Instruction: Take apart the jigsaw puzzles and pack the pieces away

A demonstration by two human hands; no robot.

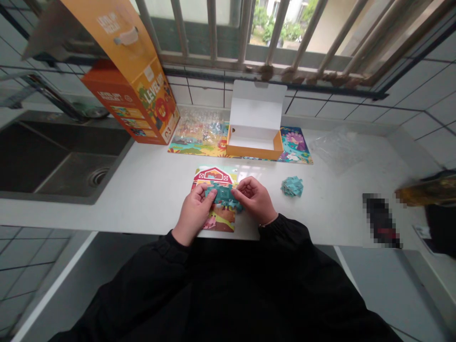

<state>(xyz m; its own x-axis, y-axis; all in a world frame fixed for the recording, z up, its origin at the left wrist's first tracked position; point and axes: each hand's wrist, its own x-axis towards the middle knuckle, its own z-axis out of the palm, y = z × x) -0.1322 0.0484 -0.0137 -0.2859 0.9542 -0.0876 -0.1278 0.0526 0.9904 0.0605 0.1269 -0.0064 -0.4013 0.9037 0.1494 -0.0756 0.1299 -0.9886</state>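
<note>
Several teal puzzle pieces [223,194], some joined in a strip with their plain side showing, are held between my two hands. My left hand [194,211] pinches the left end with thumb and fingers. At the right end, my right hand [257,199] has its thumb and index finger together on the pieces. Below them lies a farm picture card [224,224] with a red barn, partly covered by my hands and the pieces. A small heap of similar teal puzzle pieces [292,186] rests on the counter to the right of my right hand.
An open orange-and-white box [254,152] stands on a long colourful picture sheet [301,142] at the back. Clear plastic wrap [203,126] lies on its left part, more plastic [337,149] at right. A tall orange puzzle box [142,104] stands beside the sink [103,156].
</note>
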